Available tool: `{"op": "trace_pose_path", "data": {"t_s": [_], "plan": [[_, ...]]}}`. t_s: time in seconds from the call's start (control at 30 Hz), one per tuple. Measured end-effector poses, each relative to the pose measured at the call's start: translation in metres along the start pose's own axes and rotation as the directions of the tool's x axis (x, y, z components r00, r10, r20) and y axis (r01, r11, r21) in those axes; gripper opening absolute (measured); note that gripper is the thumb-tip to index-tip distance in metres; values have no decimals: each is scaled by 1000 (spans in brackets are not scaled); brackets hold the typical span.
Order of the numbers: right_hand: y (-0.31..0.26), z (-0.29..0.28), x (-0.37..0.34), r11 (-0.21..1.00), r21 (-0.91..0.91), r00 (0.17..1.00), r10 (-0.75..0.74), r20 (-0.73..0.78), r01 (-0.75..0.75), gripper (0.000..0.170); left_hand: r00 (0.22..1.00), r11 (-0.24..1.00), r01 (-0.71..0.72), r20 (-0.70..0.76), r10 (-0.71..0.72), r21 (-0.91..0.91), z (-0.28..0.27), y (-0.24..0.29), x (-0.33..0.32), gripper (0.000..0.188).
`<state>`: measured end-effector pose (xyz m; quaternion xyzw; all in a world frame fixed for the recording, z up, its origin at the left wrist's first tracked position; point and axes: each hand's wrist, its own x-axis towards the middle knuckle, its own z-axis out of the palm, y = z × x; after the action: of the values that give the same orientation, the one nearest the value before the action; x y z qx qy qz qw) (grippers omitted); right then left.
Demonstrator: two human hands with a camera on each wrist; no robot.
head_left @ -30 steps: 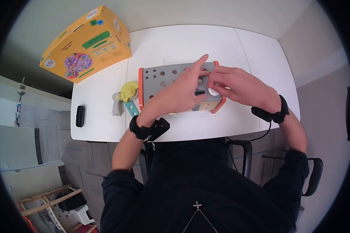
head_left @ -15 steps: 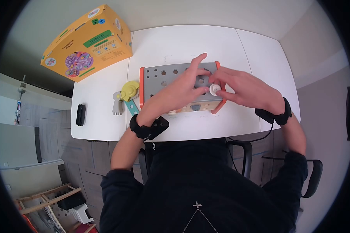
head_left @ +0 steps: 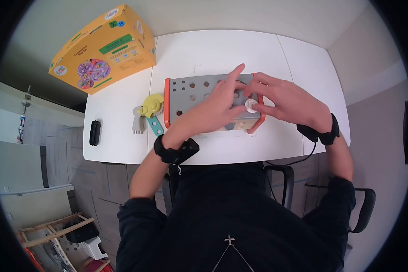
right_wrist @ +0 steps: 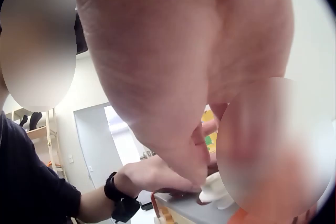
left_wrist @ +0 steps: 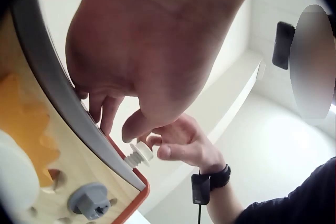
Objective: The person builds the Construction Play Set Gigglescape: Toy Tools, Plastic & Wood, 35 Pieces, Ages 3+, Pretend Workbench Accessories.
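A white toy screw (head_left: 250, 106) stands in the grey perforated top of a toy workbench (head_left: 179, 99), near its right end; in the left wrist view some screw thread (left_wrist: 134, 158) shows above the surface. My right hand (head_left: 291, 102) holds it loosely between thumb and curled index finger, the thumb at its near right side. My left hand (head_left: 211, 109) lies over the middle of the workbench top, index finger raised, thumb stretched out close to the screw's left side. On the bench's wooden front sits a grey bolt (left_wrist: 90, 201).
Left of the workbench lie a yellow round toy piece (head_left: 153, 105), a grey toy piece (head_left: 138, 121) and a teal strip with holes (head_left: 155, 126). A black case (head_left: 94, 133) lies farther left. An orange box (head_left: 104, 50) stands at the back left.
My right fingers, bunched over the screw a second ago, have spread apart, so its white head shows more. My left hand stays over the bench, its thumb now stretched toward the screw.
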<state>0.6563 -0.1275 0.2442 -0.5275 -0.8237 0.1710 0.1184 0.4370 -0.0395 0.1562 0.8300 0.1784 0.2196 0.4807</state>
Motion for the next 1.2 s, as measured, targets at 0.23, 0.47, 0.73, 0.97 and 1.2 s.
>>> {"op": "trace_pose_path", "data": {"t_s": [0.23,0.47,0.73,0.97,1.2], "plan": [[-11,-5,11,968,-172,943,221,247,-182,20,999,977,-27,38,20,212,-4,21,-4,103],[3,10,-1,985,-130,991,-120,-64,110,24,999,977,-48,4,48,210,1,12,-1,97],[-7,19,11,926,-337,964,226,139,-168,21,998,974,-53,24,49,220,-2,25,-4,91],[5,14,0,997,-65,999,-39,-17,38,22,999,967,-46,27,41,252,-1,15,-4,95],[-7,14,7,970,-176,968,194,163,-165,21,996,973,-80,66,68,216,-8,20,-4,94]]}}
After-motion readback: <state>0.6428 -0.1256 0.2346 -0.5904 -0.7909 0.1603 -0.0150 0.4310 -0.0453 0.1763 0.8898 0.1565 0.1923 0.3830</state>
